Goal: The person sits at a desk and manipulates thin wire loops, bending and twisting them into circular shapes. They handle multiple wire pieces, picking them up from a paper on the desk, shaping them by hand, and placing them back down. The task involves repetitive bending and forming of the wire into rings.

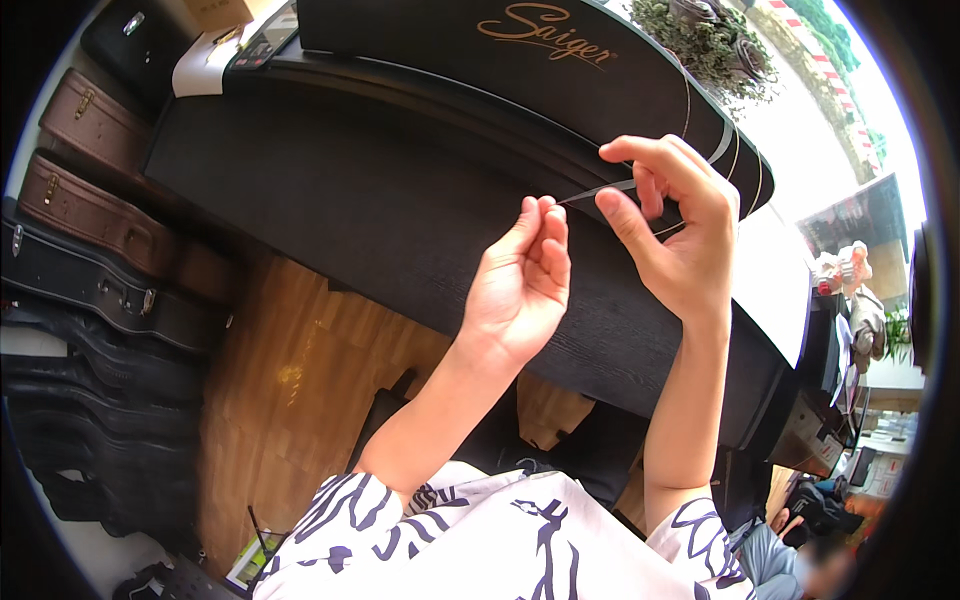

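Observation:
Near the middle of the picture my left hand is closed, thumb and fingertips pinching one end of a thin grey strip. From there the strip runs straight to the curled middle fingers of my right hand. Those fingers appear closed on it, while the thumb and index finger stand wide apart. Beyond the right hand a grey piece shows again, and fine wire-like loops curve around it. How the strip passes through the right hand is hidden. Both hands are raised above a black table.
A black panel rises along the table's far side. A flower arrangement sits behind it. Brown and black instrument cases are stacked at the left, beside a wooden floor. At the lower right sits another person.

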`<state>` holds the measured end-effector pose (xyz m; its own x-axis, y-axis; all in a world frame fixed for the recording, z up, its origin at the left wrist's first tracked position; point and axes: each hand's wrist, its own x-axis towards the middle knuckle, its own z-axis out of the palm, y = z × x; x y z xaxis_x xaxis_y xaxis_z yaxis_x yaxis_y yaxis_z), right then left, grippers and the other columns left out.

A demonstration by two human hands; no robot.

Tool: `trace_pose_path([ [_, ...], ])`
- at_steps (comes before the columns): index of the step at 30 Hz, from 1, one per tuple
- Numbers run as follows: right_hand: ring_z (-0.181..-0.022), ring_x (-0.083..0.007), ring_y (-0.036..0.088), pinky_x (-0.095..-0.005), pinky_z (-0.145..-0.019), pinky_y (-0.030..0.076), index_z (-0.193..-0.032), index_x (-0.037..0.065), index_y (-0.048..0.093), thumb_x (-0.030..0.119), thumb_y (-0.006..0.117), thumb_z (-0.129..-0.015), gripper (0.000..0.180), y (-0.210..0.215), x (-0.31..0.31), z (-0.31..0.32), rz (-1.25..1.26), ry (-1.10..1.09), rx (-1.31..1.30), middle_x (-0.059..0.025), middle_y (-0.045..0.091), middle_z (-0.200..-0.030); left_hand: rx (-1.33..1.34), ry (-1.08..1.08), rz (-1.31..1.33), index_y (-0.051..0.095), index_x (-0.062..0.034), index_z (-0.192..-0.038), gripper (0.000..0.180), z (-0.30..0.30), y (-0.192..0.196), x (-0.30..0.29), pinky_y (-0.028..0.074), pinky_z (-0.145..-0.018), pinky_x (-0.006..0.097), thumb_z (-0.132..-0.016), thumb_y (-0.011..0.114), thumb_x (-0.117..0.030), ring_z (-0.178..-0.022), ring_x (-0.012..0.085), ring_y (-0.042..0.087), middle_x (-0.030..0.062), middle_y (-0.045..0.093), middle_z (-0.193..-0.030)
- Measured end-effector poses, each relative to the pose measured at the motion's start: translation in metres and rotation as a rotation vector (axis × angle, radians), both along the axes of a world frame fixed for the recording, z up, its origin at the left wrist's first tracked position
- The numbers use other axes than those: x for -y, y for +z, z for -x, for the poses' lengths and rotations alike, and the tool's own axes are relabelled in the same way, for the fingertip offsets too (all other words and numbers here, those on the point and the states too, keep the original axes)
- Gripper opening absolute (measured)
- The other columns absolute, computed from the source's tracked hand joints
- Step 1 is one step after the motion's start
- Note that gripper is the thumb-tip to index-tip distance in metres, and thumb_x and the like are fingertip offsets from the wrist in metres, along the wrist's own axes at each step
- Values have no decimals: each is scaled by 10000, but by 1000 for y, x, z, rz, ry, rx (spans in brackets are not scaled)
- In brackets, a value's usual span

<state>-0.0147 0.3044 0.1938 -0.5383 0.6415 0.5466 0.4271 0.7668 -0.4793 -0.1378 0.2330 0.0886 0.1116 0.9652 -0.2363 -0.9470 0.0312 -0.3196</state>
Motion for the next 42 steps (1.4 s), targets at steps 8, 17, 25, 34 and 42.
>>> trace_pose_path([
  [8, -669, -174, 616, -293, -613, 481, -862, 54, 728, 3, 763, -751, 127, -1, -31, -4, -134, 100, 123, -45, 612, -754, 34, -4, 14, 680, -15, -996, 122, -25, 2, -7, 624, -730, 203, -976, 655, -132, -879, 140, 732, 92, 728, -984],
  [17, -656, -142, 649, -263, -648, 509, -935, 32, 745, 57, 739, -835, 104, 0, -57, 10, -38, 52, 10, -57, 700, -768, -771, -44, -136, 715, -4, -1074, 173, -11, -24, 10, 597, -665, 217, -977, 661, -138, -789, 138, 727, 116, 734, -939],
  [25, -608, -170, 616, -310, -653, 506, -1122, 62, 720, 107, 700, -872, 255, 0, -66, 9, 4, -97, 146, -81, 645, -666, -1177, 628, -730, 460, -89, -570, 540, 17, 42, 75, 525, -546, 349, -1021, 584, -359, -411, 149, 444, 14, 449, -496],
  [34, -673, -279, 691, -389, -771, 547, -1364, 99, 603, 154, 703, -865, 512, 19, -24, -8, 36, -308, 254, -127, 654, -642, -872, 963, -1174, 573, -52, -565, 508, -5, 132, 157, 611, -843, 359, -1039, 423, -153, -598, 165, 647, 42, 580, -602],
  [42, -525, -205, 646, -294, -597, 512, -1338, 55, 598, 66, 711, -853, 498, 15, 52, -55, 82, -233, 10, -111, 629, -584, -659, 820, -1366, 578, -48, -569, 474, -25, 149, 189, 618, -820, 406, -1014, 431, -121, -532, 147, 593, 57, 568, -592],
])
